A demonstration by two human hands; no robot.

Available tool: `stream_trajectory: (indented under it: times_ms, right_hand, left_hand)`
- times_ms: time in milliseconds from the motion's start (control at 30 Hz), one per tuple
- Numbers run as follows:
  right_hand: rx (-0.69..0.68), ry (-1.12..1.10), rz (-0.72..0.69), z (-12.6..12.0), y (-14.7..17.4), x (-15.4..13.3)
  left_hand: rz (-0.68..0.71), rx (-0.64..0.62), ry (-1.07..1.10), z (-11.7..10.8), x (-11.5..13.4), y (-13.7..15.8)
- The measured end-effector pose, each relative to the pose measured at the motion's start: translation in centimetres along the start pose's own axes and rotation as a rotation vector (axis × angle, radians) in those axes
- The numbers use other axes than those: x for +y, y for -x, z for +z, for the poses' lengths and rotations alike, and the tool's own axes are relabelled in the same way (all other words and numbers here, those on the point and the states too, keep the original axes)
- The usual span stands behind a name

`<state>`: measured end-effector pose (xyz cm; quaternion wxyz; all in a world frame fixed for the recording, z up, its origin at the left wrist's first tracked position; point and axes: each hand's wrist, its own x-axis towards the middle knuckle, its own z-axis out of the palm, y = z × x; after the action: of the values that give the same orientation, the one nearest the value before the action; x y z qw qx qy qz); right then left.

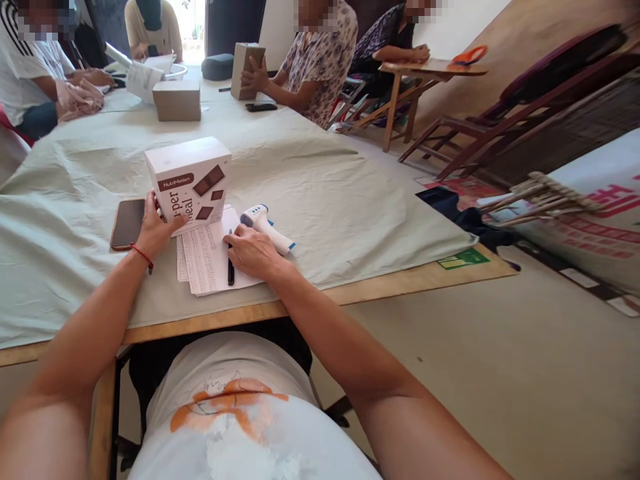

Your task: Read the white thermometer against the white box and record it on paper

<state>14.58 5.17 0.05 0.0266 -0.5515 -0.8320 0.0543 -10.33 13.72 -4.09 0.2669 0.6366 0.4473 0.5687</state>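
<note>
My left hand [156, 230] grips the lower left of a white and brown carton [187, 180] printed "NutriMotion", fingers at its side and thumb across the front. The carton stands slightly tilted on the table, over the top of some printed sheets [207, 263]. My right hand [254, 251] is low over these sheets, its fingers curled at a black pen [231, 270]. A white and blue infrared thermometer [267, 229] lies just beyond the right hand. Left of the carton is a dark-screened phone [128, 225], close to my left fingers.
A pale cloth [300, 173] covers the table, creased in places. Farther back stand a brown box [177, 101] and another box [247, 70] held by a seated person. A black phone [261, 107] lies near it. Wooden chairs [465, 127] and a small table [425, 67] are at right.
</note>
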Motion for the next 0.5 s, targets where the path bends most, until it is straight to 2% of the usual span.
stream_trajectory:
  times_ms: [33, 100, 267, 400, 500]
  right_hand:
    - [0.01, -0.006, -0.013, 0.0, 0.1, 0.0]
    - [0.021, -0.021, -0.017, 0.0, 0.2, 0.0]
    - [0.023, -0.062, 0.01, 0.2, 0.1, 0.0]
    - [0.052, -0.1, 0.033, 0.4, 0.0, 0.1]
    - [0.089, -0.146, 0.045, 0.6, -0.1, 0.5]
  left_hand:
    - [-0.015, -0.02, 0.011, 0.2, 0.2, 0.0]
    - [-0.049, 0.016, -0.006, 0.4, 0.9, 0.1]
    - [-0.033, 0.069, 0.013, 0.6, 3.0, 0.9]
    - [-0.131, -0.023, 0.082, 0.7, 3.8, 1.9]
    - [-0.208, -0.106, 0.045, 0.4, 4.2, 2.2]
